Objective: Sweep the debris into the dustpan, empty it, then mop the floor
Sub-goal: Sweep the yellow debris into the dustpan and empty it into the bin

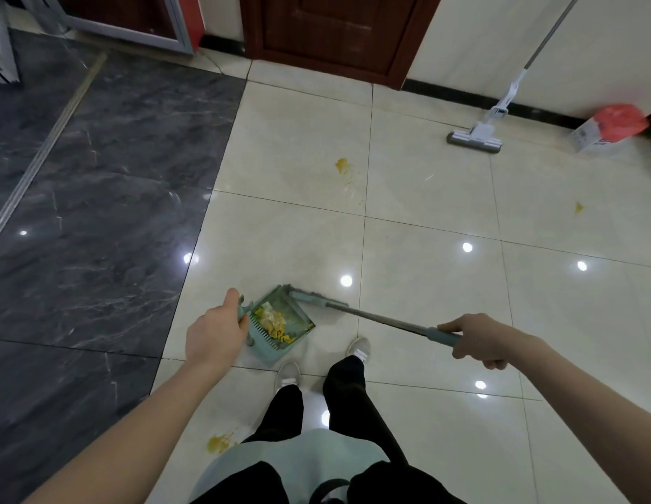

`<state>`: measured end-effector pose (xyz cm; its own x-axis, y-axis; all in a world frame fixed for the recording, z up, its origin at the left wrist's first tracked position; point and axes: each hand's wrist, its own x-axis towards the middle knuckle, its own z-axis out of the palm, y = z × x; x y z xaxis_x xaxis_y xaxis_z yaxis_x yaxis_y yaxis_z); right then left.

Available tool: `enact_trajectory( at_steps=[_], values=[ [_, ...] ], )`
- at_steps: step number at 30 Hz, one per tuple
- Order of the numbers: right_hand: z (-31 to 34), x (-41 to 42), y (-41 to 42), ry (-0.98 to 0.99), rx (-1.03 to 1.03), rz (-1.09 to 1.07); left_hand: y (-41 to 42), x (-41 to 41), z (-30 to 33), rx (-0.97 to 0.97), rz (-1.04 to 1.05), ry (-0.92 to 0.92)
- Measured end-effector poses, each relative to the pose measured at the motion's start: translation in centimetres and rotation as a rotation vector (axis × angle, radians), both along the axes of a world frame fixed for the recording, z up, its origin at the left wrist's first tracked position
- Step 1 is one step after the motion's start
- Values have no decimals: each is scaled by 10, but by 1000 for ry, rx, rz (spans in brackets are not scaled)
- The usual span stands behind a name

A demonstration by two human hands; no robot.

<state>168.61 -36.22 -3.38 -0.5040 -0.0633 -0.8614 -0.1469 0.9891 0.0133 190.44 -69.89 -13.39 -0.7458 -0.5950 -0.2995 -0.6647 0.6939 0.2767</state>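
Left of the left hand lay dark, veined, glossy stone flooring. That hand curled round the stub handle of a pale green plastic dustpan, comb teeth along its near edge, sitting on the cream tiles. Inside the pan was a heap of yellow and whitish debris. A flat green broom head butted against the pan's far lip, its grey metal shaft running to the right hand, which gripped the green sleeve. Beyond both hands, a yellow stain marked the tiles. Farther right, a white sponge mop leaned against the wall, beside a bin with a red liner; its print was unreadable.
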Motion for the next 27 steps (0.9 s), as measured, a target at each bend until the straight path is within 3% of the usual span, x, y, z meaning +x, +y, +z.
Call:
enact_trajectory(
  at_steps=[7, 14, 21, 27],
  values=[
    [-41, 38, -5, -132, -136, -378, 10, 6, -3, 48, -51, 13],
    [-62, 84, -28, -369, -260, -607, 24, 11, -7, 51, -56, 35],
    [-23, 42, -12, -355, -312, -624, 19, 11, -7, 37, -36, 15],
    [-16, 39, -31, -143, -244, -386, 14, 13, -7, 29, -31, 14]
  ],
)
